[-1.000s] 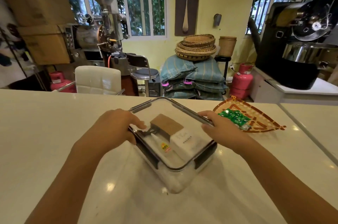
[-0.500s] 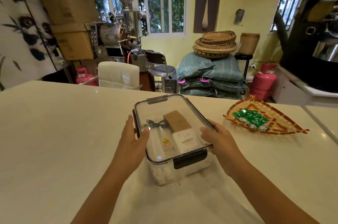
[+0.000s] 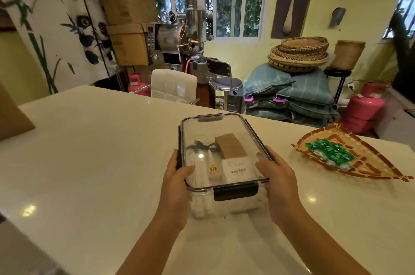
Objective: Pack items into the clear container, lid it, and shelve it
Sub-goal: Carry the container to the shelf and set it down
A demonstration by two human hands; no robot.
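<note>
The clear container (image 3: pixel 226 205) stands on the white counter in front of me, with its clear lid (image 3: pixel 215 128) on top and a black clasp (image 3: pixel 235 191) on the near end. Inside lie a brown box (image 3: pixel 231 147), a white box (image 3: pixel 238 169), a black cable and white sticks. My left hand (image 3: pixel 177 182) grips the container's left side, thumb on the lid. My right hand (image 3: pixel 278 180) grips the right side, thumb over the lid's edge.
A woven fan-shaped tray (image 3: pixel 363 169) with green packets (image 3: pixel 330 153) lies to the right on the counter (image 3: pixel 89 151). A cardboard piece (image 3: pixel 11 117) sits at the far left. Beyond the counter are a white chair (image 3: pixel 173 86), a roasting machine and sacks.
The lid went from tilted to seated flat. My hands moved from the lid's top to the container's two long sides. The view has swung to the left.
</note>
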